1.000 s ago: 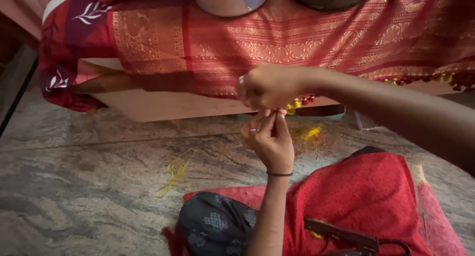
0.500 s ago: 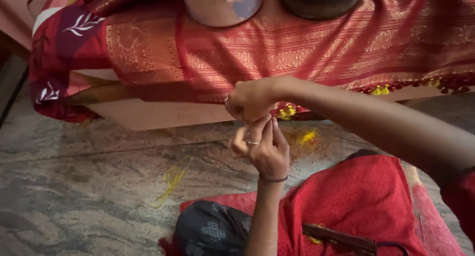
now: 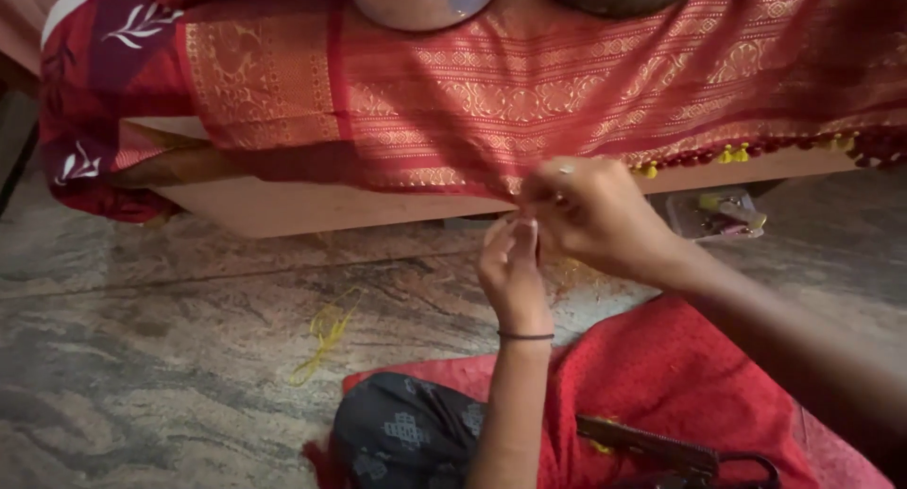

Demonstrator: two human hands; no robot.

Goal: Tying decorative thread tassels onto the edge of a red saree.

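My left hand (image 3: pixel 513 274) rises from the lower centre of the frame, its fingers (image 3: pixel 521 232) drawn narrow and pinched together at the hanging edge of the red and gold sari (image 3: pixel 491 92). My right hand (image 3: pixel 593 215) enters from the right and meets it, fingers curled tight on the same edge; whatever fine thread sits between them is too small to make out. The sari drapes over a low desk (image 3: pixel 312 205) across the top of the frame, and its hem carries red and yellow tassels (image 3: pixel 732 154) running toward the upper right. Just right of my hands, under the desk edge, lies a small clear packet (image 3: pixel 716 213). Loose yellow thread (image 3: pixel 326 333) lies on the stone floor (image 3: pixel 142 357) left of centre, well apart from both hands, with open floor around it. A red cloth (image 3: pixel 680 385) covers my lap at lower right.
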